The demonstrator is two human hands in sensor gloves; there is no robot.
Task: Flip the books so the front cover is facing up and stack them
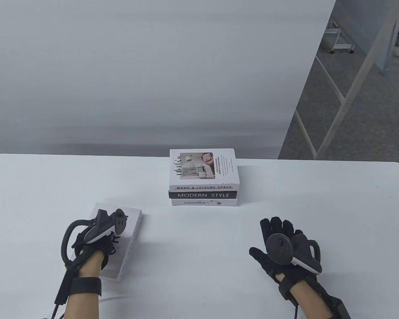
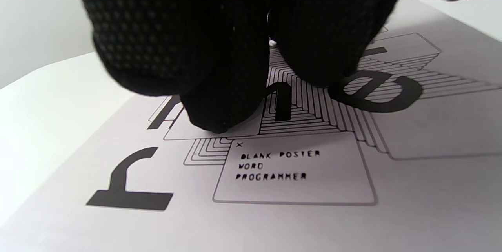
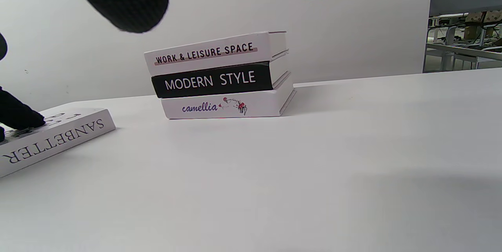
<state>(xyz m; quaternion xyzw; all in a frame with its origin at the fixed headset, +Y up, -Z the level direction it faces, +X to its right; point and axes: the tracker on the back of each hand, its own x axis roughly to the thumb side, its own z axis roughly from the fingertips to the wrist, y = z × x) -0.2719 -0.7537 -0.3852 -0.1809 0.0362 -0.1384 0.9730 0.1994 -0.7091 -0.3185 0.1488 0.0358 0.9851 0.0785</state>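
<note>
A stack of three books (image 1: 203, 179) stands mid-table: a white "Work & Leisure Space" book (image 3: 211, 52) on top with its cover up, a black "Modern Style" book (image 3: 213, 80) in the middle, a white "camellia" book (image 3: 225, 105) at the bottom. A fourth white book (image 1: 128, 244), spine "SANBETTER" (image 3: 59, 138), lies flat at the front left with its printed cover (image 2: 298, 173) up. My left hand (image 1: 98, 241) rests on this cover, fingers (image 2: 219, 87) touching it. My right hand (image 1: 279, 242) is open and empty, hovering at the front right.
The white table (image 1: 319, 206) ends at a rounded far edge before a grey wall. A white metal frame (image 1: 339, 99) and carpeted floor lie beyond the table's right far corner.
</note>
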